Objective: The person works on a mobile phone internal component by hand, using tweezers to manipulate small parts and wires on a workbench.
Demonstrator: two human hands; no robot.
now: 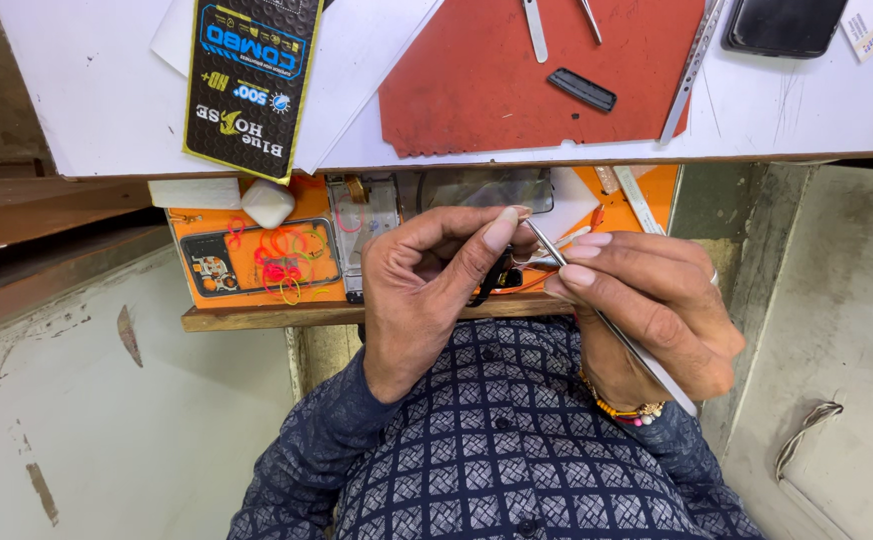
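Observation:
My left hand (427, 285) pinches a small dark part (498, 277) between thumb and fingers, just above the wooden edge of an orange tray (257, 285). Held like a pen in my right hand (657, 310) is a pair of metal tweezers (617, 335). Their tips reach left to the small part at my left thumb. What exactly the part is stays hidden by my fingers. Both hands hover over the open tray, below the white worktop (97, 110).
The orange tray holds an opened phone body (362, 215), a phone back with coloured rubber bands (257, 262) and a white block (269, 203). On the worktop lie a red mat (477, 90), a black packet (247, 80), metal tools (692, 70) and a dark phone (782, 25).

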